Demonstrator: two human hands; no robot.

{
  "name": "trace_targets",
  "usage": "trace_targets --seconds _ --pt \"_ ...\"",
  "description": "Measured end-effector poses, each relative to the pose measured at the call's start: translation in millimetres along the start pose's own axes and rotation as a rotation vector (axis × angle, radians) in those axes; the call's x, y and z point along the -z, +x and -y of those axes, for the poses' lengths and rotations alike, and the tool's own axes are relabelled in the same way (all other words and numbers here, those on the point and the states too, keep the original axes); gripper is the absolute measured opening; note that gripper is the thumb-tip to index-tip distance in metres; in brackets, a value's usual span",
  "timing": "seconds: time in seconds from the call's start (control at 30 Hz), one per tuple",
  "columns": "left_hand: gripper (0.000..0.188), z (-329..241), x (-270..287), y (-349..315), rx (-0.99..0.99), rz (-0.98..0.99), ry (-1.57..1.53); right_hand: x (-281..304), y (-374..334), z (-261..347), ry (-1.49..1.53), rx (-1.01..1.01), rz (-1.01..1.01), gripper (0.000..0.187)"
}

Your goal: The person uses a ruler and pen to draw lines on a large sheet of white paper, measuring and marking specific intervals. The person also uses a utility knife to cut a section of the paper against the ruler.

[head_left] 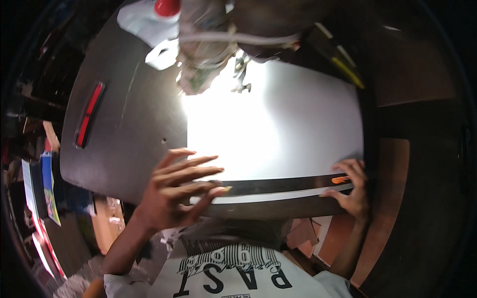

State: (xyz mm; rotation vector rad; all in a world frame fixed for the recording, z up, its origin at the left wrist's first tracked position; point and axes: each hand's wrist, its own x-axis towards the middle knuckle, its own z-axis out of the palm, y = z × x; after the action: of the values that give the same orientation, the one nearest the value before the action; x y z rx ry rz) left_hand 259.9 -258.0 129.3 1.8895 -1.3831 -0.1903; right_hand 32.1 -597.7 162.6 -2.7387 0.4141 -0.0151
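Note:
A large white sheet [313, 114] lies on a dark table. Along its near edge runs a long dark strip [278, 186], with a narrow white band [268, 196] on its near side; whether the dark strip is a ruler I cannot tell. My left hand [176, 186] is open over the sheet's near left corner, fingers spread. Beside its thumb tip shows a tiny yellowish spot, too small to name. My right hand [355, 191] is open at the strip's right end, fingers on the far side and thumb on the near. Between them is a small orange object [340, 180], its kind unclear.
A red and black bar-shaped object [90, 115] lies at the table's left. At the far side are a white bottle-like object with a red cap [167, 7], a white roll [163, 54], and a clear plastic bag [203, 64]. A yellow stick [348, 72] lies far right.

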Motion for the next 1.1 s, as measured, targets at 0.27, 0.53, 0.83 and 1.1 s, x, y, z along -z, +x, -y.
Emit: trace_targets --seconds 0.27,0.53,0.83,1.1 --pt "0.060 2 -51 107 -0.163 0.277 0.126 39 -97 -78 0.332 -0.120 0.083 0.027" --pt "0.071 -34 -25 11 0.086 0.533 0.419 49 -185 -154 0.442 -0.648 -0.766 0.012" --pt "0.065 -69 3 -84 0.531 0.346 0.622 3 41 -154 0.174 -0.356 -0.447 0.042" --pt "0.070 -51 37 -93 0.599 0.305 0.506 -37 271 -127 0.129 0.203 -0.436 0.055"
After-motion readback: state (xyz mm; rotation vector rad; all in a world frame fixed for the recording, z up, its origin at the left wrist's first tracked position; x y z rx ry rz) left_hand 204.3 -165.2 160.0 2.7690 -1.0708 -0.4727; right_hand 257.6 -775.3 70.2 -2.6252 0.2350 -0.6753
